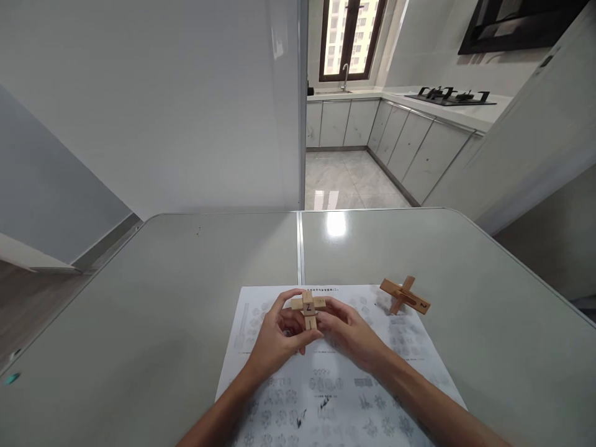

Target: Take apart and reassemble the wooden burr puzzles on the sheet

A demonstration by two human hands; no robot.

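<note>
Both hands are around a light wooden burr puzzle (308,307), a cross of interlocking blocks held up over a printed sheet (326,397). A dark mark like a 2 or Z shows on its front block. My left hand (279,335) grips it from the left, thumb at the bottom block and index finger near the top. From the right, my right hand (349,326) closes its fingers on the right arm of the puzzle. Farther right, a darker wooden cross puzzle (406,295), marked with a 2, lies across the sheet's upper right edge.
The sheet carries rows of small diagrams and lies on a pale grey table (139,347) with a metal seam (300,248). A small teal object (12,378) is near the left edge. Beyond the table is a kitchen with cabinets (410,136) and a gas stove (451,96).
</note>
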